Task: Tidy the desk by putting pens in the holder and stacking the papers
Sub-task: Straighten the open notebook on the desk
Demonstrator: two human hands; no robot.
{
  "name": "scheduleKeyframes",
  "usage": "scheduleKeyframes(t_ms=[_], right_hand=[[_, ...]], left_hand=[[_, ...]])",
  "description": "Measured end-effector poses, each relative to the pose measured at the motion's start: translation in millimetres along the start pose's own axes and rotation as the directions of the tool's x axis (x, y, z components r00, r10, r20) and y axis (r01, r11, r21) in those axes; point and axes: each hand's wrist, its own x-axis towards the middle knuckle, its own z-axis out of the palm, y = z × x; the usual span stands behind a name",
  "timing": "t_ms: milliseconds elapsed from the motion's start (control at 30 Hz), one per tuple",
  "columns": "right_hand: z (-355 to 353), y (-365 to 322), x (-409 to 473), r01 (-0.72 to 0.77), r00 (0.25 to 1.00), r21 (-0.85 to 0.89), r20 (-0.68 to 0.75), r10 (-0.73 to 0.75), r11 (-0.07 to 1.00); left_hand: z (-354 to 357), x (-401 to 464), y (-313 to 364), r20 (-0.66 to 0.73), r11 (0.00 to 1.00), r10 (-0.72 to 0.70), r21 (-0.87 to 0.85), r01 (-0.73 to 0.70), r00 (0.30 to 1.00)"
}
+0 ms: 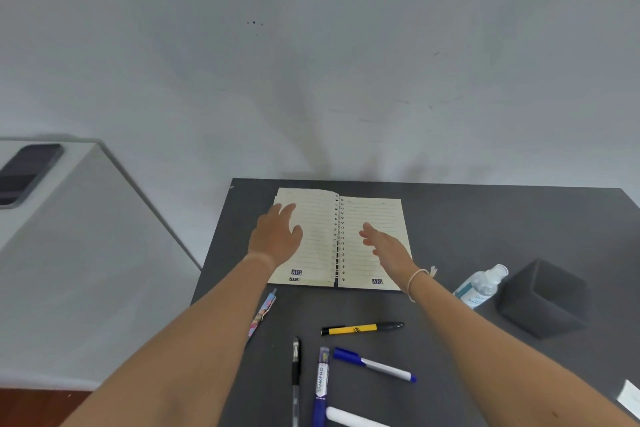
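An open spiral notebook [372, 218] with lined pages lies flat at the back of the dark desk [485, 218]. My left hand [277, 236] hovers over its left page, fingers spread. Over the right page is my right hand [386, 246], open and edge-on, with a string bracelet at the wrist. Several pens lie in front: a patterned pen [262, 314] beside my left forearm, a yellow-and-black marker [362, 328], a black pen [296, 367], a purple pen [322, 385], a blue-and-white pen [375, 365] and a white object [349, 418]. The dark square holder [543, 302] stands at the right.
A clear sanitiser bottle [479, 286] lies tipped next to the holder. A white paper corner [630, 399] shows at the right edge. A phone [26, 173] rests on a white cabinet [86, 218] to the left. A white wall is behind the desk.
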Motion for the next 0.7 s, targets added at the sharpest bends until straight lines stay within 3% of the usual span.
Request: scheduleKeyframes(t_ms=[200,367,700], right_hand=[[-4,15,1,0.131,0.987,-0.263,-0.051,-0.149,0.956],[-4,27,7,0.190,0.975,-0.545,0.008,-0.222,0.817],[1,44,14,0.178,0.975,-0.784,0.060,-0.212,0.595]], left_hand=[[25,-2,-4,0.182,0.963,0.085,0.236,-0.128,0.980],[42,-4,-13,0.316,0.927,0.111,0.309,-0.213,0.942],[50,-6,-28,0.341,0.921,0.094,0.327,-0.211,0.936]])
